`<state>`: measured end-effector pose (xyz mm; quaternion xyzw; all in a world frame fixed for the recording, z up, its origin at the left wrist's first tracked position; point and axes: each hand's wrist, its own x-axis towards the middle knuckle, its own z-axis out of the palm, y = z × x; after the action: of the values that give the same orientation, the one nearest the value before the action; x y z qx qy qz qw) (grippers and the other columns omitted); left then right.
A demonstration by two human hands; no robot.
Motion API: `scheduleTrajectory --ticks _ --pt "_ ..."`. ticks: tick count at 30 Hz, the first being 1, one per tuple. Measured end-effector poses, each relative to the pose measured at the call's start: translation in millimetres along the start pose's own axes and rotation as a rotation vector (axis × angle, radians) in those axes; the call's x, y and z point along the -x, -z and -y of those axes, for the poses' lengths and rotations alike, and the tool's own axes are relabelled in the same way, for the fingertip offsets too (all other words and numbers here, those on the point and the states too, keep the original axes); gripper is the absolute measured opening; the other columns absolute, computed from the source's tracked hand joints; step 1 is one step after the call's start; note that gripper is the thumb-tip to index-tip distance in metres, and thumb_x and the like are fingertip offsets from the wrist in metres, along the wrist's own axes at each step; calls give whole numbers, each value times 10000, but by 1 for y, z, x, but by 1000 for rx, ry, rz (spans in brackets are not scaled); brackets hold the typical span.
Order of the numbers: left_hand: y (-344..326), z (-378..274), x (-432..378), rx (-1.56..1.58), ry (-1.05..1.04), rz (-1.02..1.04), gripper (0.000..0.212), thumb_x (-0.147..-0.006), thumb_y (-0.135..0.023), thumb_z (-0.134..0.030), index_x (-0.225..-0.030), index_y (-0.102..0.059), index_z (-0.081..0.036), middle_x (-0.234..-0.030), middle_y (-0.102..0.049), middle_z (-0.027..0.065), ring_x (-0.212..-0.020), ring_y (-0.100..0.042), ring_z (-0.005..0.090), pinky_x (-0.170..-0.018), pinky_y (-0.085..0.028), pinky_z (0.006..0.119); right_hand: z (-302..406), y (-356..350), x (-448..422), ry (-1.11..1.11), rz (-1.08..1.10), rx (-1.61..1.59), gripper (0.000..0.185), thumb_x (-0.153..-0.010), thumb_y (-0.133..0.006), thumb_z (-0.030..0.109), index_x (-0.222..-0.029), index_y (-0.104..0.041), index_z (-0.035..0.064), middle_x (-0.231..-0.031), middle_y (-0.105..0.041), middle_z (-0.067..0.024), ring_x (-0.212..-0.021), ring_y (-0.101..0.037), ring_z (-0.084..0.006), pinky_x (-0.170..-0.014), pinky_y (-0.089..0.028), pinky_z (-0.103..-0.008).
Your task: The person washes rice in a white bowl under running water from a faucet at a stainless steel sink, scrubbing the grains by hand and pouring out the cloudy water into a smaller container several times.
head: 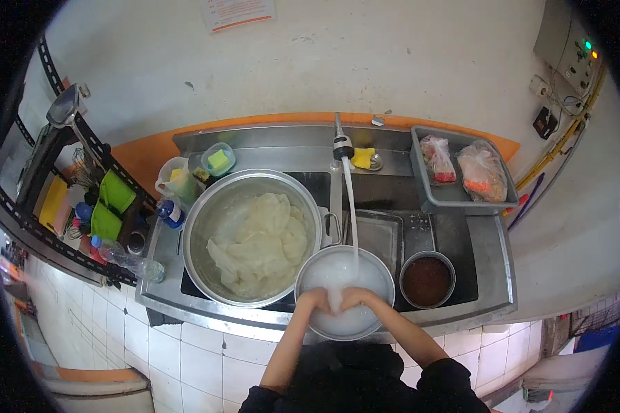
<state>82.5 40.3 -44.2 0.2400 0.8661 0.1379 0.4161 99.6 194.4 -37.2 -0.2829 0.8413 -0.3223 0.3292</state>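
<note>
Both of my hands reach into a round metal bowl [394, 284] of cloudy white water [321, 269]. The wrist and back of my left hand [318, 298] show at the bowl's left side. My right hand [356, 297] dips in just to the right of it. Fingers of both are under the milky water, so whether they hold anything is hidden. From the tap [343, 149] above, a stream of water [351, 206] runs into the bowl. Beside it on the left, a large metal pot [188, 242] holds crumpled, wet, pale-yellow cloth [263, 237].
Right of the bowl sits a round tin [404, 289] with dark brown contents. A grey plastic tub [467, 207] with bagged food stands at the back right. A blue-capped plastic bottle [129, 260] lies at the left edge, near a blue bottle [170, 212] and a plastic jug [178, 178].
</note>
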Motion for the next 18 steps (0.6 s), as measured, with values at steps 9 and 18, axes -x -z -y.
scheduleTrajectory --ticks 9,18 --pt "-21 11 -23 -30 33 -189 269 -521 -583 -95 -768 -591 10 -849 -566 203 -826 -551 303 -738 -433 361 -13 -13 -5 -295 -178 -17 250 -588 -527 186 -711 -588 -22 -706 -574 -218 -668 -572 -310 -588 -433 -378" --pt "-30 20 -35 20 -327 -606 230 -572 -526 -25 -799 -536 7 -855 -547 204 -853 -515 340 -734 -415 395 -28 -23 -22 88 -590 -231 271 -599 -578 191 -804 -576 15 -787 -575 -187 -753 -552 -335 -657 -429 -400"
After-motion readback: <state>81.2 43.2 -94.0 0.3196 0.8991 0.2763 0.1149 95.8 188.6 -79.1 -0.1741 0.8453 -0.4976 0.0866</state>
